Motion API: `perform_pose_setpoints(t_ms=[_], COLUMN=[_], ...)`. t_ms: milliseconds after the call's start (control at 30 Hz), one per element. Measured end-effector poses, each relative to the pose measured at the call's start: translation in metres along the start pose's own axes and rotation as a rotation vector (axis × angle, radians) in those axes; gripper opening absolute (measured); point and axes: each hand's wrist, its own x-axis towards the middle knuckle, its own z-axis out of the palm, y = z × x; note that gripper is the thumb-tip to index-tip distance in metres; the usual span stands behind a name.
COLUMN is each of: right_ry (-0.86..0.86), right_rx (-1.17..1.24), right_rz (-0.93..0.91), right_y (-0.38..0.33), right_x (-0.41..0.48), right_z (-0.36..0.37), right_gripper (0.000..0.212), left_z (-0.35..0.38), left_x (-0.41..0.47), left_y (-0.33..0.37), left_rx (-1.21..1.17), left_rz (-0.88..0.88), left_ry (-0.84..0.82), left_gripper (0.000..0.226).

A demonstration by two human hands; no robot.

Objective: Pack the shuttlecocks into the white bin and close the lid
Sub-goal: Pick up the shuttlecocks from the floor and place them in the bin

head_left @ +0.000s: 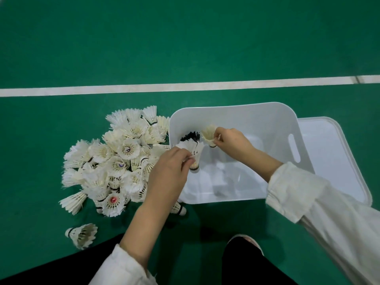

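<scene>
A pile of white shuttlecocks (115, 161) lies on the green floor, left of the white bin (267, 124). My left hand (168, 173) pinches a white shuttlecock with black-tipped feathers (194, 149) over the bin's left side, cork down. My right hand (232, 142) pinches a cream shuttlecock (209, 134) just beyond it, also inside the bin's opening. The bin's floor shows only pale reflections. The white lid (333, 153) lies flat on the floor behind the bin's right wall.
One loose shuttlecock (82, 235) lies apart at the lower left, another (180, 208) by the bin's near-left corner. A white court line (185, 86) crosses the floor beyond the bin. My dark trouser legs and a shoe (246, 241) are at the bottom.
</scene>
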Motion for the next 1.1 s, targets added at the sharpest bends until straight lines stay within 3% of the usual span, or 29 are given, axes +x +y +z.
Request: perform_pose_setpoints(t_ms=[133,233,367,500,633,733,867,1100], right_ry=[0.074,0.146,-0.047,-0.069,-0.027,0.057,0.083,0.025], right_rx=[0.161,0.307,0.277,0.214,0.114,0.083,0.035,-0.023], right_rz=[-0.083,-0.308,-0.421,-0.329,-0.237,-0.080,0.072,0.134], right_y=[-0.010,-0.020,-0.033,-0.037,-0.021,0.002,0.024,0.024], right_x=[-0.017,-0.055,-0.088,-0.086,-0.077,-0.069,-0.050,-0.014], right_z=[-0.009,-0.025,-0.024,-0.018,-0.021,-0.026,-0.024,-0.002], right_gripper=[0.027,0.025,0.039,0.018,0.013,0.014,0.015,0.027], left_z=[0.002,0.003,0.006,0.006,-0.007,-0.030,-0.056,-0.062], left_x=[0.001,0.003,0.006,0.003,0.002,0.009,0.020,0.023], left_y=[-0.005,-0.008,0.000,0.010,0.013,0.006,-0.030,-0.092], left_rx=[0.008,0.005,0.016,0.028,-0.044,-0.085,0.028,0.243], left_rz=[-0.014,0.002,0.070,0.160,0.131,0.021,-0.167,-0.316], left_ry=[-0.024,-0.060,-0.080,-0.141,-0.225,-0.202,-0.112,-0.100], left_gripper=[0.008,0.008,0.009,0.011,0.017,0.018,0.019,0.021])
